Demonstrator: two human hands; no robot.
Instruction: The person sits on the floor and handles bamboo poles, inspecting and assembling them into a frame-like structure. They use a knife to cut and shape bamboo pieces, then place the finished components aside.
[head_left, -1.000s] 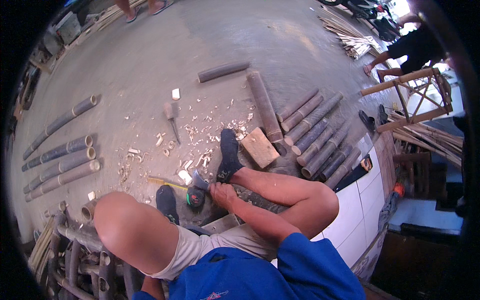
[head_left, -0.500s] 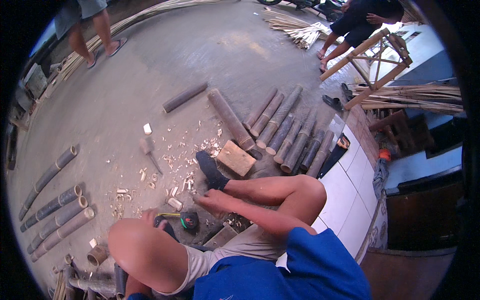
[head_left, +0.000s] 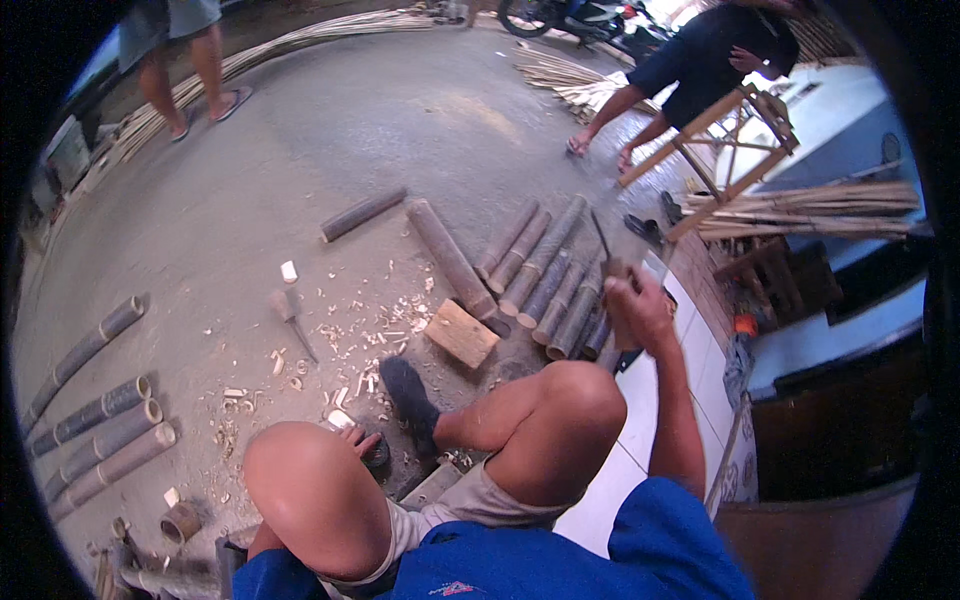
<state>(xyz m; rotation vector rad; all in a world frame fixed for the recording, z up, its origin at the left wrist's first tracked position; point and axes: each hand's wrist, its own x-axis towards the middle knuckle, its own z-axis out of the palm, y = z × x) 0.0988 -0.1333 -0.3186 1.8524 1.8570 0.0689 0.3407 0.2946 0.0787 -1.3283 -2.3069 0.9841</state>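
Right of centre, our right hand (head_left: 645,305) is wrapped around a slim tool (head_left: 616,268), its thin dark shaft rising above the fist. It looks light and stiff, best held by the brown handle, away from the tip. Lower centre, our left hand (head_left: 357,438) is by the dark tape measure (head_left: 376,457); we can't tell its grip.

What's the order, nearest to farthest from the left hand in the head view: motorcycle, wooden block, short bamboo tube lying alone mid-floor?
From the left hand:
1. Wooden block: ahead and to the right.
2. Short bamboo tube: almost straight ahead, beyond the shavings.
3. Motorcycle: at the far end, right of centre.
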